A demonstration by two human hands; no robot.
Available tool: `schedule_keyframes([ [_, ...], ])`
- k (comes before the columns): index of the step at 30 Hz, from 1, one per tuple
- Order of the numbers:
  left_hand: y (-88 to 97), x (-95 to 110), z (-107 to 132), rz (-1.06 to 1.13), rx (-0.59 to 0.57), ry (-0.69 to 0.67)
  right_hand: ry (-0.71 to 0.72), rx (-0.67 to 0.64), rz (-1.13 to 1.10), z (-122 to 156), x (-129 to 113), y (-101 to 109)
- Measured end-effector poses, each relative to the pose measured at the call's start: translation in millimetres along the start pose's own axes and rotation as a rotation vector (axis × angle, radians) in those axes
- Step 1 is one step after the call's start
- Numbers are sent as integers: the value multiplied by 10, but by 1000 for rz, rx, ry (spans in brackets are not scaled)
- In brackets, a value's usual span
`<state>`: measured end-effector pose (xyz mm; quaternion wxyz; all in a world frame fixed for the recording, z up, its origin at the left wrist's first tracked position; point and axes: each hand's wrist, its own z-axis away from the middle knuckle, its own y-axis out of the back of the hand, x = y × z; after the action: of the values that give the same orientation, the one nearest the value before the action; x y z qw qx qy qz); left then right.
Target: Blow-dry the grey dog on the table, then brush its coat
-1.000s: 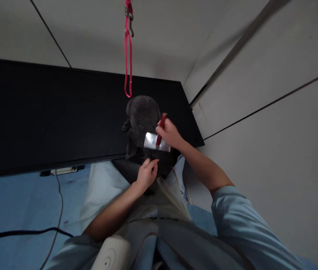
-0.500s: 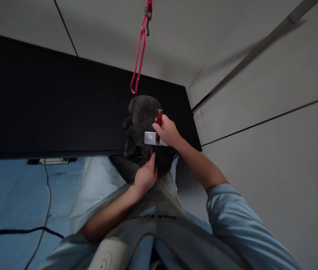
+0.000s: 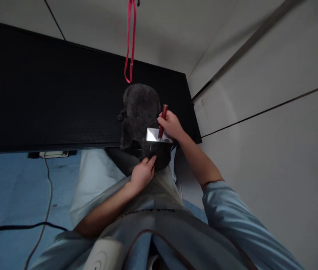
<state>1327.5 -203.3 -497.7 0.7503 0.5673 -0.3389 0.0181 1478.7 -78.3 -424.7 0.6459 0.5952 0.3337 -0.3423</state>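
A dark grey, short-coated dog [image 3: 140, 103] is at the front edge of the black table [image 3: 49, 93]. Its near part reaches over the edge toward my apron; its face is not visible. My right hand [image 3: 171, 125] is closed round the reddish-brown handle of a slicker brush [image 3: 152, 134]. The brush's shiny metal back faces up, and its head lies over the dog's fur. Below the brush, my left hand [image 3: 143, 173] grips the near part of the dog, index finger stretched along the dark fur. Its other fingers are partly hidden.
A pink loop leash [image 3: 130, 45] hangs above the table behind the dog. Pale walls [image 3: 260, 157] stand behind and to the right. Cables [image 3: 49, 191] run over the blue floor [image 3: 7, 187] at left. A white device [image 3: 105, 255] is at my chest.
The view has shifted, so the leash and table sit higher. The brush has tilted and sits slightly lower against the dog. Both hands keep their holds.
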Motion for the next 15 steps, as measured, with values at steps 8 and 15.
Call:
schedule_keyframes([
  [8, -208, 32, -35, 35, 28, -21, 1, 169, -74, 72, 211, 178],
  [15, -402, 70, -114, 42, 50, -26, 53, -70, 12, 110, 327, 296],
])
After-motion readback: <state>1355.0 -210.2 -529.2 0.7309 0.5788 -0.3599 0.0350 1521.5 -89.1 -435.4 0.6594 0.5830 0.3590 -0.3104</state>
